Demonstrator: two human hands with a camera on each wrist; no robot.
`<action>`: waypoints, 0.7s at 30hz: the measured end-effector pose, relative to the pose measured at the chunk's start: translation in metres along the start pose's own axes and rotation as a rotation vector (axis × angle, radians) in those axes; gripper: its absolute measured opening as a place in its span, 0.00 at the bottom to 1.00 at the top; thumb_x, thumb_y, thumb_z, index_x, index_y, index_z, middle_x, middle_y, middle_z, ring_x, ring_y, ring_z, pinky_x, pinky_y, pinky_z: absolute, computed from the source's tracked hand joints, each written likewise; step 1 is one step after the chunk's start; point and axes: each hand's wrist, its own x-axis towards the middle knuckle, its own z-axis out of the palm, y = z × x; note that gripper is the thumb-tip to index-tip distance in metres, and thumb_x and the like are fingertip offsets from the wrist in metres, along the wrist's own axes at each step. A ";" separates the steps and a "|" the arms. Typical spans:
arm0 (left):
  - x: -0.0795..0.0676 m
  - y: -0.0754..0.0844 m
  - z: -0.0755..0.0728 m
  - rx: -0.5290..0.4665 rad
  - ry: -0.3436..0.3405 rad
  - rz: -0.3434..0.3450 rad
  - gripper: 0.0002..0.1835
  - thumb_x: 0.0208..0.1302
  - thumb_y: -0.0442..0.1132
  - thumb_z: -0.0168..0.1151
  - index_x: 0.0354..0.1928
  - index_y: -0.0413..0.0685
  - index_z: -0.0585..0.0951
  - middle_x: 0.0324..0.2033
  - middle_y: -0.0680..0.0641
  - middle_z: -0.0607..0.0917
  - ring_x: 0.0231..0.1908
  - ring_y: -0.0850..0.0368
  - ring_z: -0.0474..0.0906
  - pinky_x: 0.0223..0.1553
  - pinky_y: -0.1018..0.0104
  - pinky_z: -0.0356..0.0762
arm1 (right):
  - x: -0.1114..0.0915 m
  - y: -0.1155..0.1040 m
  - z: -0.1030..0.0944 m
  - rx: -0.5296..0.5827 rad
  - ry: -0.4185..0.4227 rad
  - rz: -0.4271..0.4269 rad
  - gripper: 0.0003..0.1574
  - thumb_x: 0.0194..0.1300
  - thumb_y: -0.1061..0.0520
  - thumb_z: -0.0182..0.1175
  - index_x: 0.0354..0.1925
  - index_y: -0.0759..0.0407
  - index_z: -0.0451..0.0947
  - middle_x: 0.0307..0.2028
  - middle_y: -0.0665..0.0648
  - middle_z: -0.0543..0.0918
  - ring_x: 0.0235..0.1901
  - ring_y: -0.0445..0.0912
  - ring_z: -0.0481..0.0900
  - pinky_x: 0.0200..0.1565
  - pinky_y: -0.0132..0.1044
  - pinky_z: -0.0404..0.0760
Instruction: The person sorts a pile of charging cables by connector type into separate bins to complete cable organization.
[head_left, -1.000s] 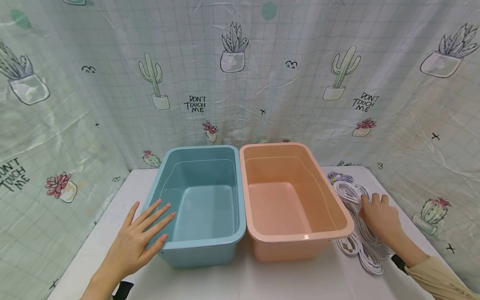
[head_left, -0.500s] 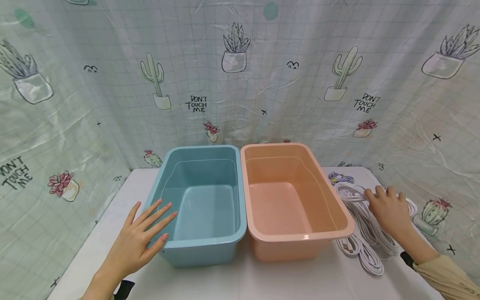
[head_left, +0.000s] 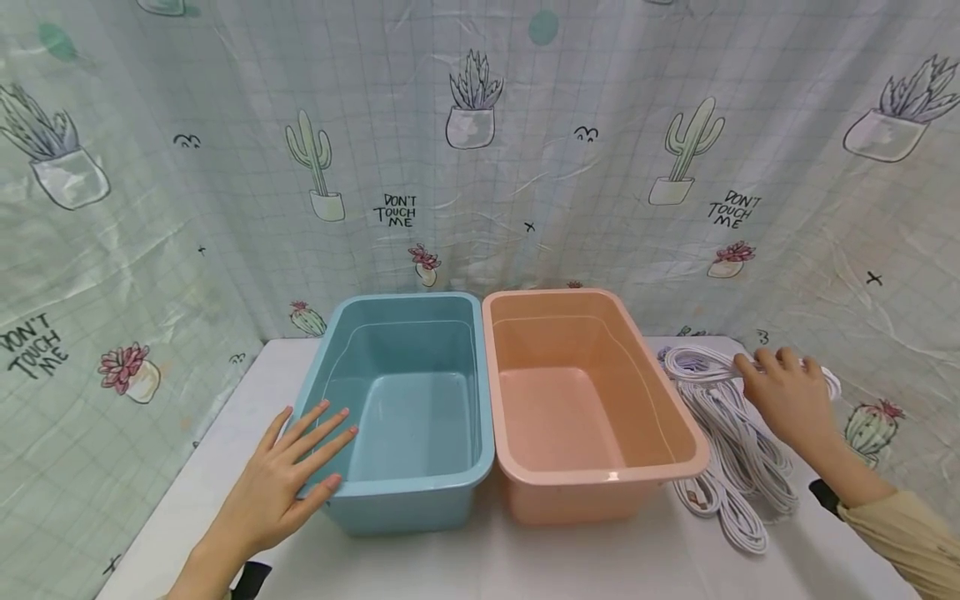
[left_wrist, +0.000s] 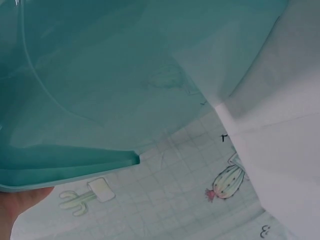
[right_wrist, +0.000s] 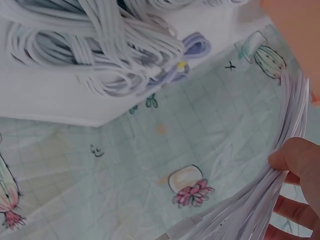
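My right hand point(head_left: 791, 404) pinches a coiled white cable point(head_left: 701, 367) and holds it raised over the right side of the table. In the right wrist view the thumb and fingers close round the bundled strands of this cable point(right_wrist: 240, 205), and its loops spread to both sides. Below it lie several other coiled white cables point(head_left: 746, 454), to the right of the orange basin point(head_left: 600, 477). With its fingers spread straight, my left hand point(head_left: 281, 475) rests on the left rim of the blue basin point(head_left: 420, 487).
The two basins stand side by side on a white table point(head_left: 540, 558). A small purple coiled cable point(right_wrist: 196, 45) lies behind the white ones, near the table's back right. A cactus-print curtain point(head_left: 360, 125) surrounds the table at the back and both sides.
My right hand has taken hold of a coiled white cable and lifted it up, away from the pile and slightly to the right. My left hand has stayed on the blue basin's rim.
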 end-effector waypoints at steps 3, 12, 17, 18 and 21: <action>0.000 0.000 0.000 -0.009 -0.013 0.001 0.25 0.62 0.53 0.48 0.59 0.54 0.70 0.62 0.53 0.67 0.65 0.52 0.56 0.69 0.59 0.37 | 0.010 0.003 -0.004 0.007 0.015 -0.008 0.14 0.49 0.59 0.53 0.36 0.63 0.68 0.33 0.67 0.74 0.32 0.64 0.70 0.25 0.56 0.68; -0.003 0.003 -0.002 -0.031 -0.042 -0.026 0.25 0.60 0.48 0.53 0.61 0.57 0.68 0.63 0.55 0.66 0.66 0.51 0.56 0.69 0.63 0.38 | 0.043 0.009 -0.019 0.006 0.072 0.002 0.13 0.52 0.57 0.52 0.39 0.61 0.69 0.35 0.66 0.75 0.35 0.63 0.70 0.28 0.62 0.68; -0.003 0.004 -0.001 -0.036 -0.026 -0.036 0.25 0.60 0.47 0.53 0.60 0.57 0.69 0.63 0.55 0.66 0.65 0.51 0.56 0.69 0.63 0.38 | 0.059 0.011 -0.028 0.032 0.078 0.002 0.13 0.54 0.56 0.49 0.39 0.60 0.70 0.35 0.65 0.75 0.36 0.62 0.70 0.32 0.63 0.67; -0.003 0.004 0.000 -0.036 -0.018 -0.034 0.24 0.60 0.48 0.52 0.60 0.56 0.69 0.63 0.54 0.66 0.65 0.50 0.56 0.69 0.63 0.38 | 0.062 0.011 -0.029 0.038 0.081 -0.001 0.13 0.55 0.56 0.48 0.39 0.60 0.70 0.35 0.65 0.75 0.37 0.62 0.70 0.33 0.64 0.67; -0.003 0.004 0.002 -0.030 0.010 -0.020 0.23 0.63 0.50 0.49 0.59 0.54 0.70 0.62 0.53 0.68 0.65 0.50 0.57 0.69 0.64 0.38 | 0.071 0.012 -0.033 0.038 0.084 -0.016 0.14 0.53 0.57 0.49 0.39 0.59 0.70 0.36 0.65 0.76 0.37 0.62 0.70 0.34 0.64 0.67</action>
